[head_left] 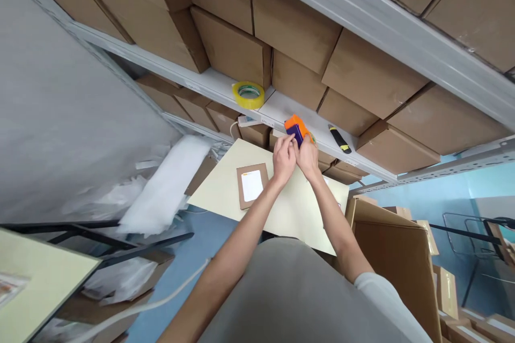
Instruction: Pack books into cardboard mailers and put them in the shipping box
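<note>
Both my hands are stretched out over a cream table (298, 209) toward the shelf edge. My right hand (309, 159) is closed around an orange and purple tape dispenser (296, 127), holding it from below. My left hand (284, 158) is beside it, fingers curled and pinching at the dispenser's front. A small flat cardboard parcel with a white label (251, 185) lies on the table to the left of my hands.
A yellow tape roll (248, 94), a white power strip (247, 121) and a yellow-black utility knife (340, 139) lie on the grey shelf (277, 109). Brown cartons fill the shelves. An open carton (390, 246) stands at right, white foam wrap (164, 187) at left.
</note>
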A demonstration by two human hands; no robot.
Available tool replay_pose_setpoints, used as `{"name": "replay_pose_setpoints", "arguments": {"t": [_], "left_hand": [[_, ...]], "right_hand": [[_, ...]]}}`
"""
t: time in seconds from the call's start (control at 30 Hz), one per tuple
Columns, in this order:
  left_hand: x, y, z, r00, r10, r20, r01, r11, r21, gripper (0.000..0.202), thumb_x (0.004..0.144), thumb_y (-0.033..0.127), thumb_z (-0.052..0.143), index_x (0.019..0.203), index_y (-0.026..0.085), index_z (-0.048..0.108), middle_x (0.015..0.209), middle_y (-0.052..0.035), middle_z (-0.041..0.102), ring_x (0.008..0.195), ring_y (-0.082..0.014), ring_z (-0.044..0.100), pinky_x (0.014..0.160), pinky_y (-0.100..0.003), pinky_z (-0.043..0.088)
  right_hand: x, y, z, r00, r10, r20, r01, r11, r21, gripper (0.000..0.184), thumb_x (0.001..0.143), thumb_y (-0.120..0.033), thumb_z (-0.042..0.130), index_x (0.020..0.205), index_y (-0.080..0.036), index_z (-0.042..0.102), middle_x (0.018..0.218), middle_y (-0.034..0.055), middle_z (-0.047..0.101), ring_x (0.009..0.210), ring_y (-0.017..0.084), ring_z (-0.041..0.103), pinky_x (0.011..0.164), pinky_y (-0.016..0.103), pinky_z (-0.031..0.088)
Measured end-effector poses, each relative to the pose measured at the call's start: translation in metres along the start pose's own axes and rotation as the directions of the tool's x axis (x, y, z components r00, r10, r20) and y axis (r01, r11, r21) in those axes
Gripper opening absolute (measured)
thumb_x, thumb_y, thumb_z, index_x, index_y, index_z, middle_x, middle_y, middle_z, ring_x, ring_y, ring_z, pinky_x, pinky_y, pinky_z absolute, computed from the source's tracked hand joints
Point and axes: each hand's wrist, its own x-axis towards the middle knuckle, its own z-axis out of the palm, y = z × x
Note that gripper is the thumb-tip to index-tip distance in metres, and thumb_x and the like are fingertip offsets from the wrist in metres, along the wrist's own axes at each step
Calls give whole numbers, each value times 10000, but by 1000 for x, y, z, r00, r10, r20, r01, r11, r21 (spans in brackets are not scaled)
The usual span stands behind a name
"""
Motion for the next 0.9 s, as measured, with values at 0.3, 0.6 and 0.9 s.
{"name": "replay_pose_setpoints", "arguments": {"t": [0.3, 0.6, 0.9], "left_hand": [[42, 39, 29, 990, 30, 135, -6, 984, -177, 458, 1096, 252, 479, 1498, 217, 696, 1696, -126, 609, 1585, -282, 581, 1341, -459, 487], [-70, -48, -2, 942, -200, 269, 204, 979, 13, 516, 1060, 277, 571, 1559, 170, 651, 1658, -166, 643, 1576, -312, 596, 1390, -519, 429], [-230, -145, -93, 796, -512, 323, 358, 829, 431, 619, 1147, 423, 460, 1718, 185, 477, 1844, -163, 401, 1793, -316, 178, 1462, -585, 184]], "right_hand": [[71, 19, -45, 987, -126, -96, 120, 990, -70, 367, 1143, -317, 479, 1372, -116, 684, 1235, 226, 813, 1194, 384, 763, 1131, 513, 541], [87, 57, -10, 953, -236, -189, 214, 968, -130, 614, 1172, -511, 414, 1553, -61, 587, 1572, 318, 616, 1553, 467, 520, 1316, 757, 337], [-132, 104, 172, 994, 105, -5, -93, 895, 436, 818, 1151, -751, 210, 1680, -200, 501, 1665, 222, 565, 1620, 414, 512, 1325, 763, 373]]}}
